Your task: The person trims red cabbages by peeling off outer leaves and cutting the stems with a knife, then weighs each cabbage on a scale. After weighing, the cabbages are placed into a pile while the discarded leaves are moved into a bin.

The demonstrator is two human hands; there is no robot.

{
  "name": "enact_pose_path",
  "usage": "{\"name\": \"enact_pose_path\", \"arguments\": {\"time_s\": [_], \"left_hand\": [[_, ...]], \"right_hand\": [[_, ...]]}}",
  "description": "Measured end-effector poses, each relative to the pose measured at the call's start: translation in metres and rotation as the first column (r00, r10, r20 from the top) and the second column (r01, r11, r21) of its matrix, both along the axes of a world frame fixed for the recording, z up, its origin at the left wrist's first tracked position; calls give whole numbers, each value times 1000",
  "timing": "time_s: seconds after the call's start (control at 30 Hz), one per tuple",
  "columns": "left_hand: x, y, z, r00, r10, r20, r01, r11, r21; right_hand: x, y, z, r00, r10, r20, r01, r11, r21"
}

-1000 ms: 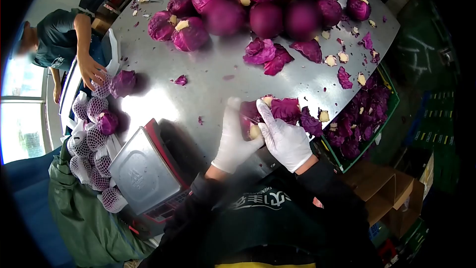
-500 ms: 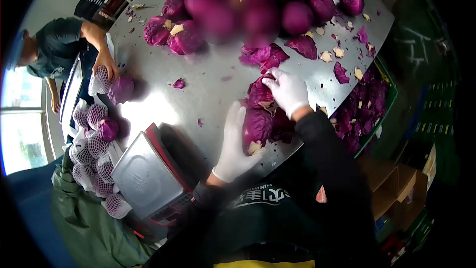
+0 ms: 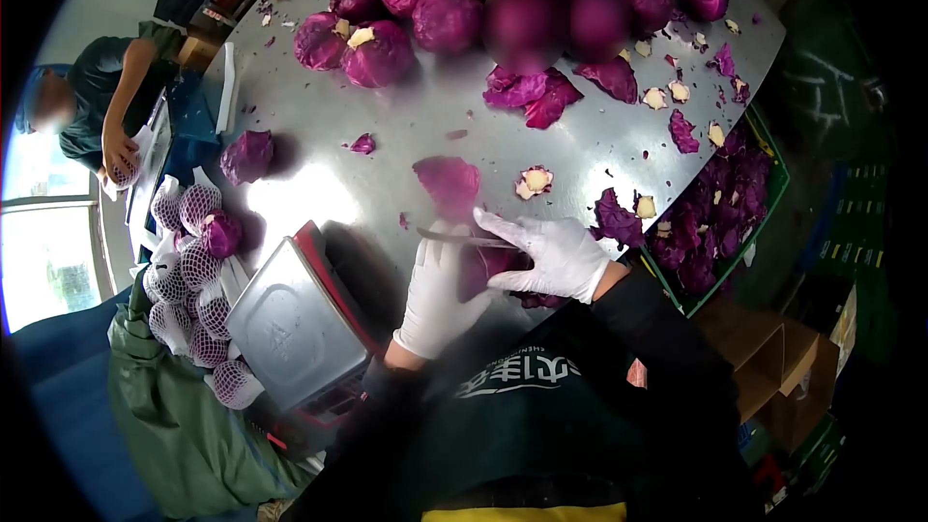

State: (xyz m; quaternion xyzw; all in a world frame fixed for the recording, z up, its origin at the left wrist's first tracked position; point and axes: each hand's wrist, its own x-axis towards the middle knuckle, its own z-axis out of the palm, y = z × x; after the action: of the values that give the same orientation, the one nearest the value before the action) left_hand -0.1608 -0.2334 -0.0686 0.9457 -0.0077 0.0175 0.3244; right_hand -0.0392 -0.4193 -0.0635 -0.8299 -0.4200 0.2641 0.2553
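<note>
Cabbage [image 3: 493, 261], half hidden, by six o'clock edge of tabletop [image 3: 387, 145]; left hand [image 3: 443, 288], fingers curled round it, probably steadying; right hand [image 3: 556, 256], fingers apparently gripping knife [image 3: 454, 236], blade toward nine o'clock.

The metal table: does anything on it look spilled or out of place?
Mostly litter: loose purple leaves and pale stem pieces lie scattered on the table, toward the person's right, while a green-rimmed crate beside it holds similar scraps. They look like trimmings rather than damage. A bare cabbage on the left sits apart from the pile.
</note>
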Motion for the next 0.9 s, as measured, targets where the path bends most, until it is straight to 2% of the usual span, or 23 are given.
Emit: {"name": "enact_pose_path", "arguments": {"time_s": [0.03,0.07,0.13,0.2,0.23,0.27,0.3,0.33,0.37,0.43,0.47,0.5,0.53,0.57,0.6,0.67,0.7,0.73,0.83,0.87,0.9], "left_hand": [[1,2,0,1000,10,2,-10,1000,-3],[2,4,0,1000,14,-24,-15,1000,-24],[3,8,1,996,22,-82,-27,997,-67],[0,11,-6,995,76,-72,-83,991,-106],[-4,13,-7,994,104,-44,-109,985,-132],[-7,17,-11,991,132,-13,-132,978,-159],[-14,26,-25,979,197,-45,-200,915,-349],[-21,30,-33,955,257,-146,-296,804,-517],[-21,26,-31,926,318,-204,-374,698,-610],[-22,16,-27,848,408,-338,-506,434,-746],[-19,11,-27,810,422,-407,-545,287,-788],[-15,6,-25,775,415,-477,-571,134,-810],[-11,-1,-21,724,378,-577,-621,-7,-784],[-7,-6,-15,711,296,-638,-623,-157,-767],[-4,-9,-12,699,206,-685,-621,-301,-724],[-3,-9,-12,670,-27,-742,-643,-520,-562],[-6,-10,-10,651,-145,-745,-654,-607,-452],[-7,-12,-7,605,-149,-782,-702,-564,-435],[-4,-11,4,505,-180,-844,-818,-413,-401],[-9,-12,-4,648,47,-760,-749,-145,-647],[-10,-16,-7,788,212,-578,-613,177,-770]], "right_hand": [[-2,-2,-13,989,-80,124,56,981,184],[-1,-6,-15,990,-140,11,132,957,257],[1,-1,-11,986,-169,9,166,976,143],[13,3,-21,942,-267,201,217,946,240],[29,3,-26,911,-362,197,292,905,309],[44,-5,-31,881,-442,171,414,893,175],[64,-18,-39,844,-442,303,434,896,96],[79,-30,-34,781,-544,307,555,830,57],[97,-46,-39,767,-507,394,564,825,-35],[99,-54,-26,547,-483,684,513,839,182],[91,-53,-19,391,-486,782,448,842,299],[75,-47,-10,617,-536,576,477,837,268],[52,-39,-1,775,-549,313,501,835,227],[28,-32,-2,850,-524,-59,523,823,220],[5,-25,-9,800,-424,-425,542,814,208],[-33,-11,-31,849,-281,-448,482,759,437],[-41,-4,-25,869,-318,-380,468,777,421],[-47,0,-20,883,-353,-311,459,791,405],[-35,0,-37,887,-295,-356,435,794,425],[-31,-1,-40,887,-264,-378,424,789,445],[-28,-2,-32,918,-287,-273,381,830,407]]}}
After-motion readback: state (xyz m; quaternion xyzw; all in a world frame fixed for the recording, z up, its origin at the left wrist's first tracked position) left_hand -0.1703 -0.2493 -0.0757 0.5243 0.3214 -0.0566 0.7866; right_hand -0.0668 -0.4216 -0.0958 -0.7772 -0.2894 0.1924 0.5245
